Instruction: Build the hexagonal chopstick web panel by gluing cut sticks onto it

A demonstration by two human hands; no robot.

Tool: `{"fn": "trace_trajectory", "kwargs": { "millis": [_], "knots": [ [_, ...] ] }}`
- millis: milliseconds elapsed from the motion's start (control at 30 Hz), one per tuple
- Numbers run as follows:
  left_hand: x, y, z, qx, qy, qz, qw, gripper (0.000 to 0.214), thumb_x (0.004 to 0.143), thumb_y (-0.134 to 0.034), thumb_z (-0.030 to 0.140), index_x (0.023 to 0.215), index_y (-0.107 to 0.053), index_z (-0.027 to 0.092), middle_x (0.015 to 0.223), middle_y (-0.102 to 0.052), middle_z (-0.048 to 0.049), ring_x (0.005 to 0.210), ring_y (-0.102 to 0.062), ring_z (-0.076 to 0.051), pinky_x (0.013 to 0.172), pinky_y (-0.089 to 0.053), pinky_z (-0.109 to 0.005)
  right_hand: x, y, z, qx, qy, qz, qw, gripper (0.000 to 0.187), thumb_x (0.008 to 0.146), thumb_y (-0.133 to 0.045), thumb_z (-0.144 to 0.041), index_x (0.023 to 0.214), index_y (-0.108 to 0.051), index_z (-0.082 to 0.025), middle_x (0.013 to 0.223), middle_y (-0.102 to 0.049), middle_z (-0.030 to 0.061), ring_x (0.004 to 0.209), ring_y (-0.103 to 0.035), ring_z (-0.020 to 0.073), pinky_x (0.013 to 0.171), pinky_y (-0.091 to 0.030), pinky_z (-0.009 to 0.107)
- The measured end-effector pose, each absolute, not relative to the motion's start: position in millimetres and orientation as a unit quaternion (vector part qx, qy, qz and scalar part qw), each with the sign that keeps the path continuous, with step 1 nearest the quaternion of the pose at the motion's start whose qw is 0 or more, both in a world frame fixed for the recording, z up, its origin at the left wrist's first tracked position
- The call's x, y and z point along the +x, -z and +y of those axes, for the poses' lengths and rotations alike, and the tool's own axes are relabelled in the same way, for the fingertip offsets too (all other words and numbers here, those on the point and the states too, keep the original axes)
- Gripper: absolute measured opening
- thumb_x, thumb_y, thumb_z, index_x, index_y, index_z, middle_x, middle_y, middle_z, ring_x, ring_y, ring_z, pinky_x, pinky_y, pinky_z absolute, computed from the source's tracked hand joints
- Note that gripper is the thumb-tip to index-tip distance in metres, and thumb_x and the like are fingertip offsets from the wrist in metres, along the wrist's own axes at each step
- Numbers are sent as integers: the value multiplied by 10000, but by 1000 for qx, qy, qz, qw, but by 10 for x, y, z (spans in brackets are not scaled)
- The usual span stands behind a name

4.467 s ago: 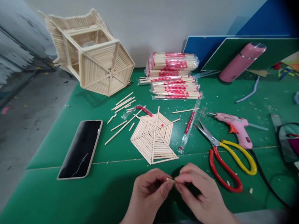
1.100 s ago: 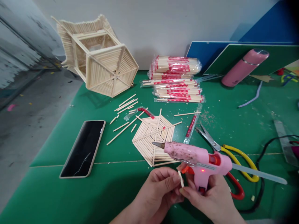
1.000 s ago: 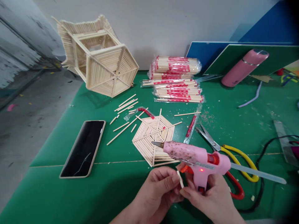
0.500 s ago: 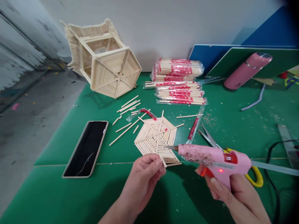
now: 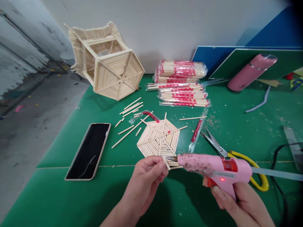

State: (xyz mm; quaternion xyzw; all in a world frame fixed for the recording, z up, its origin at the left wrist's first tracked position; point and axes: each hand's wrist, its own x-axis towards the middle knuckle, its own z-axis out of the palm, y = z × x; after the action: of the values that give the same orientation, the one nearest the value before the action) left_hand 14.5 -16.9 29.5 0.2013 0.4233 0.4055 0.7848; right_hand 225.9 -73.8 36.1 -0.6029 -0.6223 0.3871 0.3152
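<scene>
Between thumb and fingers, my left hand (image 5: 149, 179) pinches a short wooden stick (image 5: 167, 163) in front of a hexagonal stick panel (image 5: 156, 138). My right hand (image 5: 236, 198) is wrapped round the handle of a pink glue gun (image 5: 210, 165), whose red light is on. The gun's metal nozzle is at the pinched stick, close to my left fingertips; whether it touches cannot be made out. A clear glue stick (image 5: 276, 174) juts from the gun's back. The panel lies flat on the green table (image 5: 113, 201), its near edge partly hidden by my left hand and the gun.
Yellow-handled scissors (image 5: 216, 143) lie behind the glue gun. A phone (image 5: 87, 151) and several loose sticks (image 5: 126, 135) are to the left. At the back are a stick-built lantern-like model (image 5: 113, 71), wrapped chopsticks (image 5: 181, 94) and a pink bottle (image 5: 252, 72). A black cable (image 5: 276, 167) runs at right.
My right hand has brought the glue gun down and slightly left, so its nozzle has come from over the panel to the stick. My left hand keeps its pinch, almost still.
</scene>
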Motion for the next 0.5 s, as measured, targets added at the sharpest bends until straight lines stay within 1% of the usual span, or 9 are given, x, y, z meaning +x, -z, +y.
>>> {"fn": "trace_trajectory", "kwargs": {
  "millis": [133, 367, 500],
  "knots": [
    [144, -283, -156, 207, -403, 423, 785, 156, 688, -677, 253, 631, -614, 123, 561, -494, 17, 553, -406, -61, 542, -311, -176, 2238, -381, -734, -614, -382, -616, 313, 137, 799, -500, -327, 832, -588, -227, 513, -515, -31, 400, -485, 98, 366, -421, 159],
    [122, -275, -166, 210, -411, 421, 781, 136, 682, -686, 252, 659, -637, 127, 563, -507, 13, 552, -418, -59, 543, -317, -177, 2099, -540, -699, -662, -371, -567, 319, 304, 774, -483, -474, 704, -601, -203, 500, -511, -12, 407, -468, 110, 373, -410, 183],
    [108, -278, -168, 206, -418, 415, 781, 122, 674, -695, 249, 681, -647, 137, 563, -511, 17, 551, -424, -58, 548, -319, -178, 2078, -593, -691, -668, -369, -566, 311, 326, 770, -485, -489, 674, -603, -201, 485, -508, -12, 397, -457, 110, 367, -404, 187]
  ]
}}
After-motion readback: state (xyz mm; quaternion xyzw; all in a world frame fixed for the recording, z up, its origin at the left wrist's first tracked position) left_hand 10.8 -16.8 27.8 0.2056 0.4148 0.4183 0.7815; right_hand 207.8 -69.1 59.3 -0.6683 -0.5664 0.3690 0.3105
